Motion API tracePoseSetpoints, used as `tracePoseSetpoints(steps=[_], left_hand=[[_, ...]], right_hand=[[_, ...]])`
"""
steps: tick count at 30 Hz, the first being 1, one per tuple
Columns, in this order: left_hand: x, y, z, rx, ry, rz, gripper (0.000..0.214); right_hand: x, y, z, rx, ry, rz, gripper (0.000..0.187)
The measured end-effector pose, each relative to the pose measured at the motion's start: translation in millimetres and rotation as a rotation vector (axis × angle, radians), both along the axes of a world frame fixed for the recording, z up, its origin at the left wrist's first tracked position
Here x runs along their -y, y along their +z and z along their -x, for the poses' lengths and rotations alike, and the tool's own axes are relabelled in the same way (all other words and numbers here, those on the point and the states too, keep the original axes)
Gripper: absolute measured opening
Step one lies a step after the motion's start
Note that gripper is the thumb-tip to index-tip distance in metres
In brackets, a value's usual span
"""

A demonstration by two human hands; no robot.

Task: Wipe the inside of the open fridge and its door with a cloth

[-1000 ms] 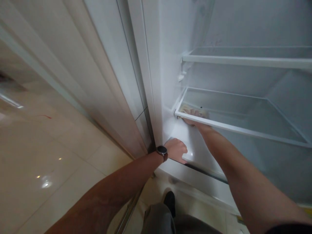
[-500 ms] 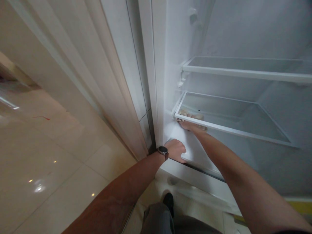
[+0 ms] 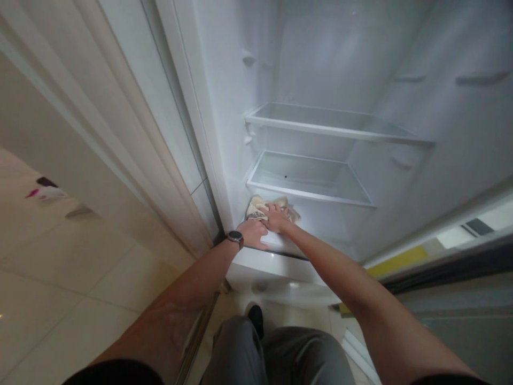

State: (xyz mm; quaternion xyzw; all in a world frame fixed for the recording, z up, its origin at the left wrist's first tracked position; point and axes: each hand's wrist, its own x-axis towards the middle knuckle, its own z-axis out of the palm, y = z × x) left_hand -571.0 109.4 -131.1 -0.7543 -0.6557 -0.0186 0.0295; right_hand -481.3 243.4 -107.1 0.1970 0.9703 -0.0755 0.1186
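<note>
Locate the bunched cream fabric cloth with dark printing (image 3: pixel 255 208) low inside the white refrigerator compartment (image 3: pixel 328 59), near the smooth white left wall (image 3: pixel 222 128) and below the lower clear shelf with a white frame (image 3: pixel 308 171). Find it directly beneath the right hand (image 3: pixel 276 216).

Press through the whole palm rather than through the fingertips alone. Tuck loose folds under before each stroke; judging by the crumpled edges, expect rolling or slipping under uneven pressure. Use short, overlapping strokes, with a folded edge for the corner beside the left wall. Allow clearance under the shelf's front rim to avoid knocking the knuckles. Steer around the left hand (image 3: pixel 253 233), close beside the cloth, to avoid crowding.

Note the right forearm angled in from the lower right, palm down, with fingers slightly spread and bent over the cloth, holding it against the surface. Cannot tell the amount of fabric gathered underneath.

Note the left forearm angled in from the lower left, with a black round-faced wristwatch (image 3: pixel 235 236) at the wrist. Observe the hand set at the compartment's front edge, above the glossy white front ledge (image 3: pixel 276 262), apparently as a brace: thumb apart, fingers bent, undersides hidden. Cannot tell gripping from mere resting there.
</note>
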Motion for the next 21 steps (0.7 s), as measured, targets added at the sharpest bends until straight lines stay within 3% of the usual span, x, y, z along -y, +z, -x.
tracePoseSetpoints(steps=[4,13,16,21], left_hand=[[0.5,0.7,-0.4,-0.033,-0.007,0.028,0.045],[0.4,-0.7,-0.7,-0.004,0.03,0.027,0.043],[-0.2,1.1,-1.7,-0.008,0.03,0.037,0.042],[-0.6,4.9,-3.2,-0.046,0.012,0.064,0.047]], right_hand=[[-18.0,-0.1,-29.0,-0.01,-0.071,-0.034,0.069],[-115.0,-9.9,-148.8,0.0,-0.491,-0.144,0.072],[-123.8,-16.5,-152.3,-0.024,-0.541,-0.153,0.071],[-119.8,-22.2,-127.7,-0.047,-0.546,-0.159,0.071]])
